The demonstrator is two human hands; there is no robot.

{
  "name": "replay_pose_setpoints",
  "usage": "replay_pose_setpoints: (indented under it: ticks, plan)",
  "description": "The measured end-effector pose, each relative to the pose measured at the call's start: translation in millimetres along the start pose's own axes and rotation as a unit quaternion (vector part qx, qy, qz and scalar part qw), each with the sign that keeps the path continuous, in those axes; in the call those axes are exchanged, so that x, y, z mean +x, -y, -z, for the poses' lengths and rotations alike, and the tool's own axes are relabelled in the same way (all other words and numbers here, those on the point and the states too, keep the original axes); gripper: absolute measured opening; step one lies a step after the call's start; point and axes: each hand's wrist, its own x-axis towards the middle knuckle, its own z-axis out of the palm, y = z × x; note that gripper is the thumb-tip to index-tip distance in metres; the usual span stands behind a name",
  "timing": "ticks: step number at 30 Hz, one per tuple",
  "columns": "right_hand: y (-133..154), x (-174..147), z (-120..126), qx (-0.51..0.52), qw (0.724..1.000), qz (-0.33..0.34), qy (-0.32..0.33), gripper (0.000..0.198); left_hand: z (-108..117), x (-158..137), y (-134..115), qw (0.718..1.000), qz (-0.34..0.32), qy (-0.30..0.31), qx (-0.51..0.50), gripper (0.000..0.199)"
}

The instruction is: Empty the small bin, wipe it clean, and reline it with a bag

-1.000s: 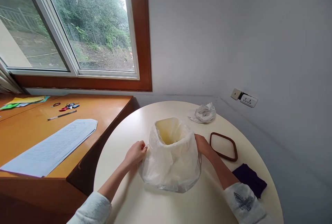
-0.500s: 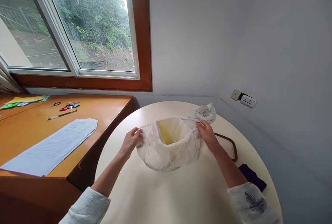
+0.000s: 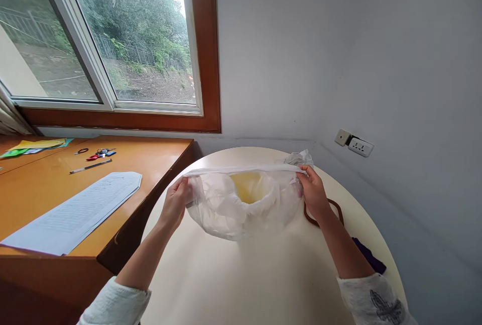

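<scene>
A thin, see-through white plastic bag (image 3: pixel 222 209) is stretched wide between my two hands over the round table. Its far edge runs nearly straight from one hand to the other. My left hand (image 3: pixel 176 199) pinches the bag's left end, and my right hand (image 3: pixel 312 189) pinches the right end. Through the bag's mouth shows the yellow inside of a bin-like container (image 3: pixel 248 188), which the bag lines and surrounds. The container's outer wall is hidden under the plastic.
The cream round table (image 3: pixel 256 280) carries a crumpled clear plastic bag (image 3: pixel 301 157), a brown frame-like loop (image 3: pixel 337 209) and a dark purple cloth (image 3: pixel 369 254). On the wooden desk (image 3: pixel 158 159) lie paper sheets (image 3: pixel 79 214), a pen (image 3: pixel 90 166) and keys (image 3: pixel 101 153). A wall socket (image 3: pixel 360 146) sits at right.
Both hands have moved apart, left hand leftward and right hand rightward, slightly upward. The bag's far edge is now pulled taut across the back of the container's opening.
</scene>
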Motion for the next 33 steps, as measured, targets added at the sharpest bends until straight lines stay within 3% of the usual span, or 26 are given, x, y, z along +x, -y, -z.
replay_pose_setpoints:
  ticks: [4, 11, 14, 18, 21, 25, 33]
  plan:
    - [3, -4, 5, 0.024, 1.000, -0.003, -0.001, 0.016, 2, -2, -6, 1.000, -0.003, -0.021, -0.021, 0.036]
    - [9, -10, 17, 0.071, 0.997, -0.011, 0.040, 0.018, 6, -10, -20, 0.998, -0.005, -0.004, -0.068, 0.028]
    - [1, -11, 23, 0.073, 0.993, -0.066, 0.061, 0.026, 9, -14, -19, 0.994, 0.030, 0.040, -0.092, 0.023]
    - [-14, -21, 22, 0.015, 0.985, -0.132, 0.108, 0.026, 7, -24, -8, 0.982, 0.090, 0.142, -0.082, 0.027]
    - [-20, -33, 14, -0.013, 0.975, -0.136, 0.173, 0.030, 2, -35, 1, 0.972, 0.116, 0.187, -0.078, 0.030]
    - [-23, -46, 2, 0.023, 0.957, -0.150, 0.248, 0.043, -8, -49, 11, 0.949, 0.185, 0.229, -0.115, 0.030]
    - [-39, -55, -12, 0.059, 0.954, -0.148, 0.255, 0.039, -28, -58, 22, 0.914, 0.238, 0.264, -0.194, 0.026]
